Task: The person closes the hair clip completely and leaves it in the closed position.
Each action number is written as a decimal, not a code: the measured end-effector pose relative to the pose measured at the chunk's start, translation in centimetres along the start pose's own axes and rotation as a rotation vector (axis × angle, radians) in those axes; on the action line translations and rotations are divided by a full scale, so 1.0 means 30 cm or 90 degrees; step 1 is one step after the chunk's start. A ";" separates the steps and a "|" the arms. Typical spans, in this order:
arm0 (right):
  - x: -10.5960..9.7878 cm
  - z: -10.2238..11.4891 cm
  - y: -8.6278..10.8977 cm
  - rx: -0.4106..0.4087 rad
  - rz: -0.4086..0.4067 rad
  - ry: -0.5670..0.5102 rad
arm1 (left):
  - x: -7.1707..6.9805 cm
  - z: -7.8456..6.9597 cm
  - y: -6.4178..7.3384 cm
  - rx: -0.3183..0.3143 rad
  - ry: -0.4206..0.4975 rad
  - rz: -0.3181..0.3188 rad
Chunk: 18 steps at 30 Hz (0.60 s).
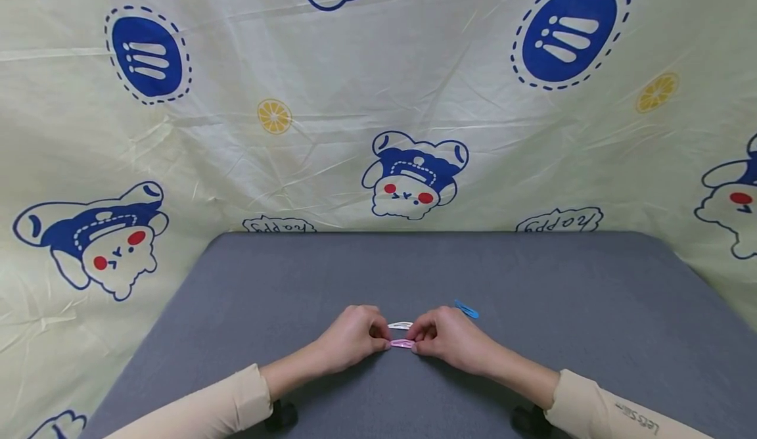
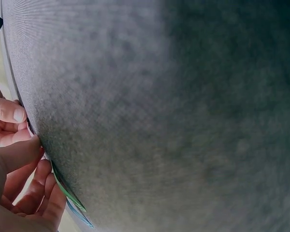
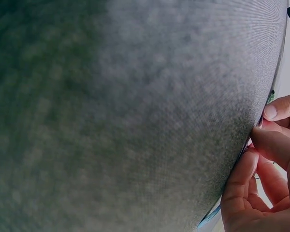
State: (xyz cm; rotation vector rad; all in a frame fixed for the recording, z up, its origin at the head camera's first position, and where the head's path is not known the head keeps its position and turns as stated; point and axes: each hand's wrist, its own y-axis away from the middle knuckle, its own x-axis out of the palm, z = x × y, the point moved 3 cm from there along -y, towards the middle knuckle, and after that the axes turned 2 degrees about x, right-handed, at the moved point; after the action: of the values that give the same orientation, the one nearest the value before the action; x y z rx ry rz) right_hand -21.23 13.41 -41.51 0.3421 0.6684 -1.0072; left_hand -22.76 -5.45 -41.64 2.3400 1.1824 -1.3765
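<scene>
A pink snap hair clip [image 1: 402,344] lies low over the grey table between both hands. My left hand [image 1: 357,338] pinches its left end with thumb and fingertips. At its right end my right hand [image 1: 452,339] pinches it the same way. Just behind it a white hair clip [image 1: 400,326] lies on the table, roughly parallel. A blue hair clip [image 1: 466,309] rests slantwise beyond my right hand. In the left wrist view a green hair clip [image 2: 70,193] shows past the left fingers; the head view hides it. Fingers cover most of the pink clip in both wrist views.
A grey cloth-covered table [image 1: 284,275] spreads around the hands. Behind it hangs a pale printed curtain [image 1: 331,169] that meets the table's back edge. Dark round objects [image 1: 281,416] sit under both wrists.
</scene>
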 end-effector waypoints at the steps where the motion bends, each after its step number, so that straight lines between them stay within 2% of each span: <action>1: -0.001 0.000 0.001 0.000 0.001 -0.001 | 0.000 -0.002 -0.001 0.003 0.001 -0.002; 13: -0.004 -0.005 0.003 0.003 0.007 -0.004 | -0.002 -0.004 -0.002 0.000 0.007 0.005; 18: -0.011 -0.001 0.008 0.008 0.011 -0.018 | -0.007 0.000 0.000 0.001 0.029 0.009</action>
State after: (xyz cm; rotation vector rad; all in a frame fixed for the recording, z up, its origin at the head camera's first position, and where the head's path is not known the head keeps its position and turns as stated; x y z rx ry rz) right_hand -21.15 13.76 -41.33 0.3433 0.6325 -0.9984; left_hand -22.81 -5.56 -41.46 2.3878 1.1744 -1.3262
